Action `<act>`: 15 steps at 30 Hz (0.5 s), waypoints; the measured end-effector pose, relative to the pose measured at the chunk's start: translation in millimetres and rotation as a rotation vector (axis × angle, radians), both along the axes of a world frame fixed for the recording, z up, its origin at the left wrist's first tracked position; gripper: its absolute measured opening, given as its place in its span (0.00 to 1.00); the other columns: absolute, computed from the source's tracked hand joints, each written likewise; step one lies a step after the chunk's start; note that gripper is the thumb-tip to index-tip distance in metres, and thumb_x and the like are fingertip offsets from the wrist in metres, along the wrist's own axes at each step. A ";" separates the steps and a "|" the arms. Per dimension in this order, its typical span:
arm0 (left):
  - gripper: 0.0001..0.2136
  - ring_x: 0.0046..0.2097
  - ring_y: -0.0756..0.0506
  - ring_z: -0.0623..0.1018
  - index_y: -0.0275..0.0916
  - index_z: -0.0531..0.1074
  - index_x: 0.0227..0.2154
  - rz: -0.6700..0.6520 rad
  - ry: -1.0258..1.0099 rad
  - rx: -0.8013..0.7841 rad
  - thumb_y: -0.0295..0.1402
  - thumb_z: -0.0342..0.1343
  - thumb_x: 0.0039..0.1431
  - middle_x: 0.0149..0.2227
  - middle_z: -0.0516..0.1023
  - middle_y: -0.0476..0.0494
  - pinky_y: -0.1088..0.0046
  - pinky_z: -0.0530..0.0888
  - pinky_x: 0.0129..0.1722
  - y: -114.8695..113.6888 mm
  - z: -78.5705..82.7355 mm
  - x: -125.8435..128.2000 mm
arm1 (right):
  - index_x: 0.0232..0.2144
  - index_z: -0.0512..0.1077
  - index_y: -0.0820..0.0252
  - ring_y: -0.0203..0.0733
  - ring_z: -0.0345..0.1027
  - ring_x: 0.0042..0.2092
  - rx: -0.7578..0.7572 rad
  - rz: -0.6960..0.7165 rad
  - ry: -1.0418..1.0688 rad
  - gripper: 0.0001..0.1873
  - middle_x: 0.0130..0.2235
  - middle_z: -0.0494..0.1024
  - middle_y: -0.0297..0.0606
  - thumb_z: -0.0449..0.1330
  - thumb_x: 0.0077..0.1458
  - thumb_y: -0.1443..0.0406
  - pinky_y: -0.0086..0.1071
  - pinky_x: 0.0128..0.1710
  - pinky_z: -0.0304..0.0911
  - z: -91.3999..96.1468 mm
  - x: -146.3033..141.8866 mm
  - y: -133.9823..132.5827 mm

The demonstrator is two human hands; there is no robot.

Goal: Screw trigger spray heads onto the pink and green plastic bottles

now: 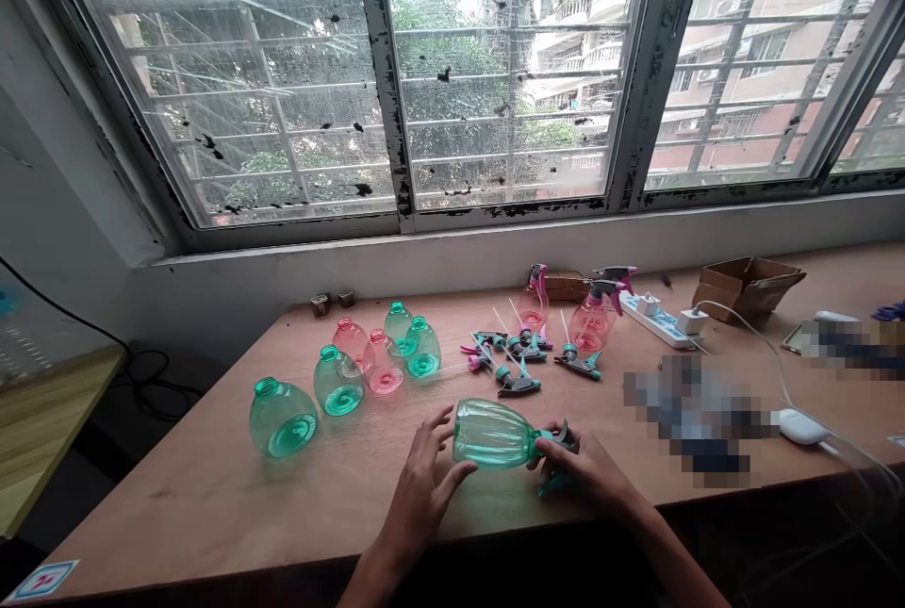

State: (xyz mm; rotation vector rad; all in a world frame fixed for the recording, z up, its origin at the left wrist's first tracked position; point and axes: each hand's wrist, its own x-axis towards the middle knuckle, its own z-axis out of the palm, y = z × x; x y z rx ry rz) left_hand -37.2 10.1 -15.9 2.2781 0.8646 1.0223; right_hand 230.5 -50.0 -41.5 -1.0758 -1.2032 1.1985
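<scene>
A green plastic spray bottle (pixel 495 435) lies on its side on the wooden table (pixel 212 485) near the front edge. My left hand (pixel 424 476) cups its rounded base with fingers curved around it. My right hand (pixel 584 468) is closed on the grey and teal trigger sprayer head (pixel 555 443) at the bottle's neck. Further back lie several loose trigger heads (pixel 519 363) with dip tubes.
Several empty green and pink bottles (pixel 343 372) stand at the left. Two pink bottles with sprayers (pixel 598 311) stand behind. A power strip (pixel 661 318), a cardboard box (pixel 746 286), a white mouse (pixel 798 424) and cables sit at the right. A barred window runs along the wall.
</scene>
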 end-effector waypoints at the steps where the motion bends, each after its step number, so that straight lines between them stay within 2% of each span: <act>1: 0.17 0.64 0.36 0.66 0.48 0.67 0.55 -0.002 0.004 0.018 0.36 0.58 0.64 0.64 0.63 0.38 0.54 0.74 0.55 1.0 -1.9 -0.1 | 0.33 0.72 0.62 0.44 0.77 0.27 -0.006 0.000 0.002 0.19 0.31 0.84 0.41 0.66 0.55 0.51 0.35 0.28 0.73 0.2 0.0 -0.1; 4: 0.18 0.64 0.35 0.66 0.49 0.68 0.55 0.007 0.003 0.086 0.34 0.59 0.63 0.64 0.64 0.39 0.51 0.71 0.59 2.5 -7.4 -0.5 | 0.34 0.72 0.62 0.45 0.77 0.27 -0.027 -0.009 0.023 0.20 0.30 0.84 0.41 0.66 0.54 0.51 0.36 0.29 0.73 0.6 0.1 -0.4; 7: 0.18 0.64 0.35 0.66 0.49 0.68 0.55 0.021 0.001 0.087 0.33 0.60 0.62 0.64 0.64 0.39 0.50 0.68 0.60 0.9 -6.4 -0.2 | 0.33 0.72 0.61 0.44 0.77 0.27 -0.030 -0.025 0.032 0.20 0.30 0.84 0.40 0.67 0.53 0.50 0.35 0.29 0.72 1.0 -0.2 -0.3; 12: 0.20 0.66 0.34 0.63 0.47 0.66 0.57 -0.018 -0.009 -0.044 0.40 0.58 0.63 0.65 0.62 0.36 0.50 0.67 0.61 -3.6 1.8 -0.1 | 0.33 0.72 0.61 0.45 0.76 0.27 -0.023 -0.037 0.008 0.20 0.30 0.83 0.40 0.66 0.54 0.50 0.36 0.28 0.72 1.4 -1.0 -0.1; 15: 0.26 0.65 0.34 0.65 0.45 0.58 0.63 0.009 -0.065 -0.161 0.44 0.55 0.65 0.65 0.64 0.34 0.48 0.64 0.62 -3.7 0.3 -1.2 | 0.34 0.72 0.60 0.45 0.76 0.27 -0.012 -0.007 -0.015 0.19 0.30 0.83 0.39 0.66 0.54 0.51 0.35 0.28 0.72 3.4 -1.2 -1.6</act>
